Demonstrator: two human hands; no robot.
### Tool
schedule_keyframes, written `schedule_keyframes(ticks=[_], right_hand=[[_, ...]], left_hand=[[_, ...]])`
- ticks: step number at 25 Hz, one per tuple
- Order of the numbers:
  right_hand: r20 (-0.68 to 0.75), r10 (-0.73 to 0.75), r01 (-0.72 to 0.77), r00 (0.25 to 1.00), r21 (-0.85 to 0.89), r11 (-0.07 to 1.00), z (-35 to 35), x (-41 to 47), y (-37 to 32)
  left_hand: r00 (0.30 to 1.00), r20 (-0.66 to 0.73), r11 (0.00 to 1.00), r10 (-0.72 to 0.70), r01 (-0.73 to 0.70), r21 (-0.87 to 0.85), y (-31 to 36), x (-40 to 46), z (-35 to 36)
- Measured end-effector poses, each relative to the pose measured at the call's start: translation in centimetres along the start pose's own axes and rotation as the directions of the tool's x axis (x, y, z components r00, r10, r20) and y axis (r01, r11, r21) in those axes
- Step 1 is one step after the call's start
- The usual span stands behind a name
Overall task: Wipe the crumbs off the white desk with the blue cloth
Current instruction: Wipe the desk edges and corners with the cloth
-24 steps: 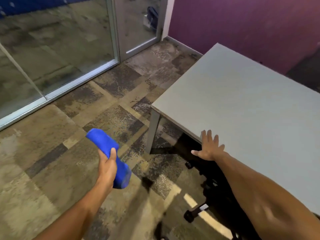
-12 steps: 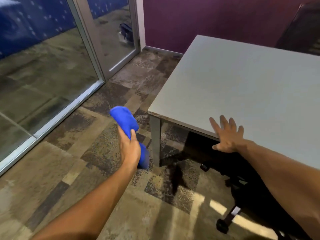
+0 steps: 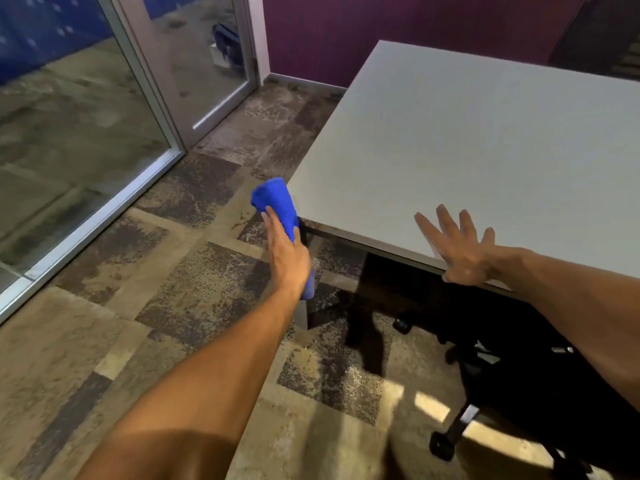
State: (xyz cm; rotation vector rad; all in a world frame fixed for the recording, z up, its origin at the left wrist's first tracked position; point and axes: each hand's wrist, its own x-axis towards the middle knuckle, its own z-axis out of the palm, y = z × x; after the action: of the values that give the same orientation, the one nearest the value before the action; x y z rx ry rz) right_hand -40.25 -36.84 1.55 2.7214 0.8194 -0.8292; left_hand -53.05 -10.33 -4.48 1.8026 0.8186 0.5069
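Note:
The white desk [image 3: 478,140] fills the upper right of the head view, and I cannot make out any crumbs on its top. My left hand [image 3: 285,252] is closed around the rolled blue cloth [image 3: 275,202], held upright just off the desk's near left corner, above the floor. My right hand [image 3: 457,244] lies flat with fingers spread on the desk's near edge and holds nothing.
A black office chair on castors [image 3: 512,368] stands under and in front of the desk. Patterned carpet [image 3: 173,306] covers the floor. Glass panels with a metal frame [image 3: 152,98] run along the left. A purple wall [image 3: 318,39] is behind the desk.
My left hand has carried the blue cloth up and to the right, from over the floor to beside the desk's corner. My right hand stays spread on the desk edge.

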Motion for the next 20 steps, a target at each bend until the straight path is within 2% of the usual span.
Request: schedule_keyframes(ticks=[5,10,16,20], right_hand=[[0.031,-0.020,0.020,0.999,0.015,1.000,-0.1,0.4,0.2],[0.031,-0.010,0.009,0.999,0.032,0.999,0.0,0.4,0.1],[0.037,-0.012,0.011,0.999,0.031,0.999,-0.2,0.1,-0.2],[0.041,-0.009,0.007,0.999,0.033,0.999,-0.3,-0.2,-0.1]], left_hand=[[0.996,-0.043,0.996,-0.078,0.076,-0.039,1.3,-0.9,2.7],[0.994,-0.069,0.996,-0.081,0.079,-0.039,2.2,-2.4,3.3],[0.996,0.087,0.996,-0.027,0.034,-0.082,2.8,-7.6,6.0],[0.990,0.142,0.994,-0.007,0.022,-0.104,2.1,-8.8,6.7]])
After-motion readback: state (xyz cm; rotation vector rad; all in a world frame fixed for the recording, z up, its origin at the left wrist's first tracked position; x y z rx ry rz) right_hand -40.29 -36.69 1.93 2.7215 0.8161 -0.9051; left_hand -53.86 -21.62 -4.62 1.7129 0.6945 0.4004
